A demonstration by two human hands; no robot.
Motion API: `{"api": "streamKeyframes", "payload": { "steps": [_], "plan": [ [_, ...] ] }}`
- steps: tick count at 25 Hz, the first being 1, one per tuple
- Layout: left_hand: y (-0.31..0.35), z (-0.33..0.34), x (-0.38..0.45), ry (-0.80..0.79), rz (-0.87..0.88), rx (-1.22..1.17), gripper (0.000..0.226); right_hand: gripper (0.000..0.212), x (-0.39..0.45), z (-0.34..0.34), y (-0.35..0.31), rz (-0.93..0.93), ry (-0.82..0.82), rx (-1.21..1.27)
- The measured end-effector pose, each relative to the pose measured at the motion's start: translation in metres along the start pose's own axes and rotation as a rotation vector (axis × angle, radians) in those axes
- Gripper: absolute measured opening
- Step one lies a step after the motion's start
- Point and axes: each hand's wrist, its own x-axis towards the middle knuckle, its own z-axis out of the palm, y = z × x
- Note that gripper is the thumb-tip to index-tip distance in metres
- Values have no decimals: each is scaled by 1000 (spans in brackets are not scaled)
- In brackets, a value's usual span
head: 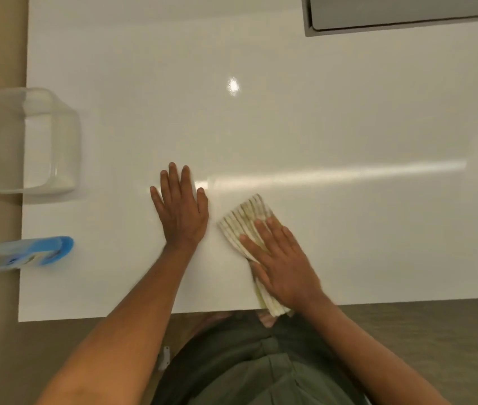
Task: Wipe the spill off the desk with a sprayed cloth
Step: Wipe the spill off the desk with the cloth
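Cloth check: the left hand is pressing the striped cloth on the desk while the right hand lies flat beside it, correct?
Not quite. The head view shows the hands swapped: the right hand presses the striped cloth on the desk, and the left hand lies flat beside it.

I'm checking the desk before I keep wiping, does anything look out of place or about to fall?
Yes. The clear plastic container and the blue spray bottle both stick out past the left edge of the desk, so either could be knocked off. The striped cloth under the right hand also hangs over the near edge. No spill is visible.
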Motion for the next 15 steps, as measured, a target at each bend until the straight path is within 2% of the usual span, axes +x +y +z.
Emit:
{"api": "streamKeyframes", "payload": {
  "steps": [2,4,9,12,15],
  "plan": [
    [1,1,2,26,-17,26,59,62,-14,-6,36,46,-7,-7],
    [0,3,5,36,-17,50,60,59,8,-21,75,146,32,-2],
    [-3,10,5,76,-7,51,62,55,146,-74,166,397,240,-54],
    [-2,12,8,72,-19,32,63,59,244,-97,176,497,240,-60],
    [-1,14,7,66,-13,39,65,61,321,-103,142,453,236,-88]
  ]
}}
